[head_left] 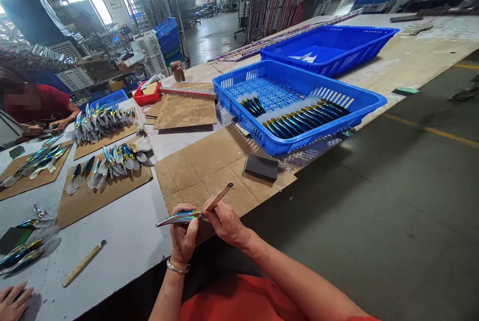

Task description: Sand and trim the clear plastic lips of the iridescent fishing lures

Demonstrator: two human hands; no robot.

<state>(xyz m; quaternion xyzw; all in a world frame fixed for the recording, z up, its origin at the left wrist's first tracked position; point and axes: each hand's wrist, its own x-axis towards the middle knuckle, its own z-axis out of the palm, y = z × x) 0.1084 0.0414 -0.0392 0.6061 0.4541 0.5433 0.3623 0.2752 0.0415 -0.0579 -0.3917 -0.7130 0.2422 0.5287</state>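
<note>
My left hand (182,238) holds a slim fishing lure (179,218), shiny blue and silver with a yellowish end, its narrow tip pointing left. In my right hand (226,221) is a flat, narrow strip tool (220,196) with a hole at its upper end. The fingers of that hand meet the lure's right end; the exact contact is hidden. Brown cardboard (202,161) lies on the table beyond both hands, with a dark sanding block (261,167) on it. A blue slotted basket (275,145) farther right contains rows of dark blue lures (307,119).
Lures with clear lips (123,159) are heaped on cardboard at left. A wooden-handled tool (84,263) lies near a co-worker's hand (15,301). Another person (45,94) sits at far left. Behind the basket stand a deeper blue tray (348,61) and a red box (145,95).
</note>
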